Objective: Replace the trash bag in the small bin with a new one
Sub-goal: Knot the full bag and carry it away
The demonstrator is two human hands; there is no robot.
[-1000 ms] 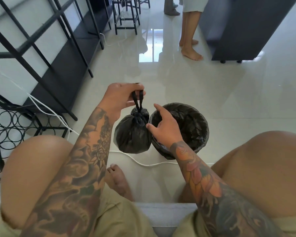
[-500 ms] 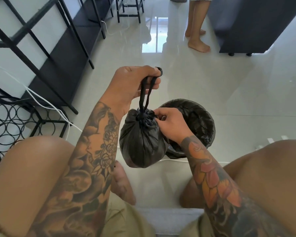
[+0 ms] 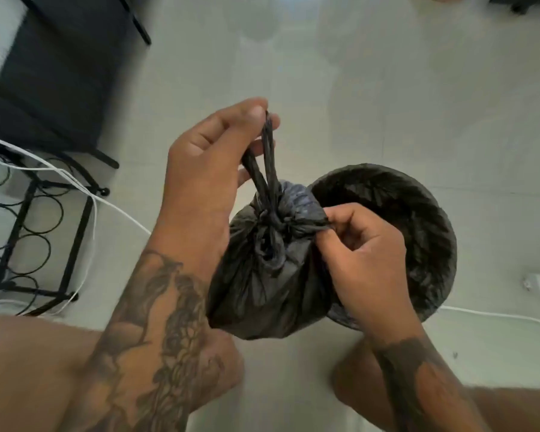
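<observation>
The left hand (image 3: 206,169) pinches the two thin black drawstrings (image 3: 267,157) of the full, bunched black plastic trash bag (image 3: 262,275). The right hand (image 3: 365,251) pinches its gathered neck. Just past the right hand sits the small round bin with a black liner (image 3: 418,219). The old bag is being tied; next comes a tight knot.

I count two hands of mine: my left hand (image 3: 206,182) and my right hand (image 3: 365,260). Between them hangs one tied black bag (image 3: 262,294), with two drawstring strands (image 3: 268,157) rising from its neck. Just right of that bag stands one small bin (image 3: 412,232), with one black liner. Left of the bag, one wire rack (image 3: 28,232) and one white cable (image 3: 75,185).
</observation>
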